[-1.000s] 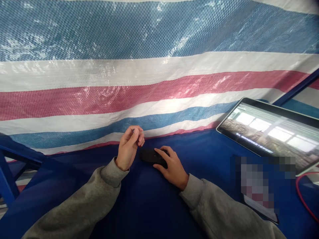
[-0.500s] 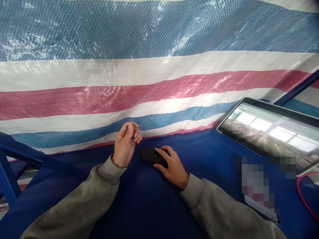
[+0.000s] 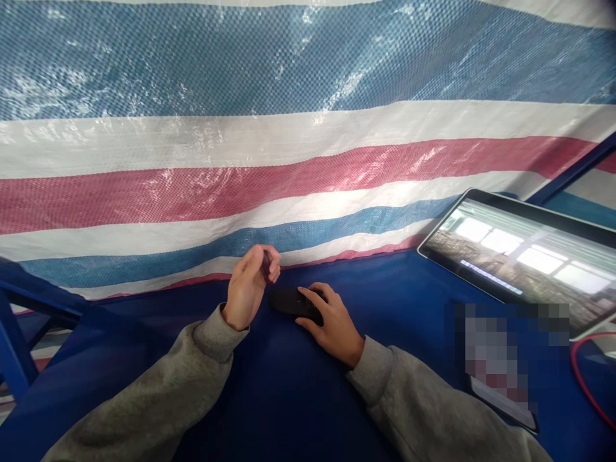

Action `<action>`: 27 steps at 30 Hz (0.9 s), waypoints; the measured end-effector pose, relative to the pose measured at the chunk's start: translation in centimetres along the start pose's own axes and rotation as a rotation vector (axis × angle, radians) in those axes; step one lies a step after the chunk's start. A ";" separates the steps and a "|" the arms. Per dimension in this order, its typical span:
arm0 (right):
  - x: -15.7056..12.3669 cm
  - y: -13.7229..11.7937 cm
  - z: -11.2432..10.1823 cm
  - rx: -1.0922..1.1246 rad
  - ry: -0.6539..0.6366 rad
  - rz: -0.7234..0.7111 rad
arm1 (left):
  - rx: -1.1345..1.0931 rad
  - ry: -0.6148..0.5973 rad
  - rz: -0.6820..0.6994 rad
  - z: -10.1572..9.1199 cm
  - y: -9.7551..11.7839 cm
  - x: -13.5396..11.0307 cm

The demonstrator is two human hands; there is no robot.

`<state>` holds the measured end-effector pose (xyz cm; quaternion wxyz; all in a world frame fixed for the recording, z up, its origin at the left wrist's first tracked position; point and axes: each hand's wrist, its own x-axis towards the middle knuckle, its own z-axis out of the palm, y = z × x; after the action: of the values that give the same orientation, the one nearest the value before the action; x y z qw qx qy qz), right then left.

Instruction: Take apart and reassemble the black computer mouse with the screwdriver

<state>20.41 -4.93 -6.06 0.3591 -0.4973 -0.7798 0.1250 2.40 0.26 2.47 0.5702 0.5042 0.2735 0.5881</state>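
Note:
A flat black oval object (image 3: 289, 299) lies on the blue table cover (image 3: 269, 391) near the striped tarp. My right hand (image 3: 330, 322) rests on its right end with the fingers curled over it, holding it down. My left hand (image 3: 250, 284) is raised just left of and above the object, fingers pinched round a small dark red thing (image 3: 266, 266) that I cannot make out. Both arms wear grey sleeves.
A striped blue, white and red tarp (image 3: 308, 160) hangs behind the table. A tablet (image 3: 524, 250) with a lit screen leans at the right, a red cable (image 3: 584, 378) beside it. A blurred patch (image 3: 505, 353) covers something at the lower right. Blue frame bars (image 3: 19, 321) stand at the left.
My left hand has shifted a little right and up, and its fingers have closed tighter round the small red thing. My right hand and the black object have stayed put.

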 end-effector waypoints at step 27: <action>0.0 0.1 0.0 0.010 0.001 -0.005 | 0.080 0.016 0.089 0.2 0.1 -0.2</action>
<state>20.49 -4.88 -6.19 0.3622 -0.4935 -0.7803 0.1280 2.48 0.05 2.55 0.5205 0.5338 0.2785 0.6054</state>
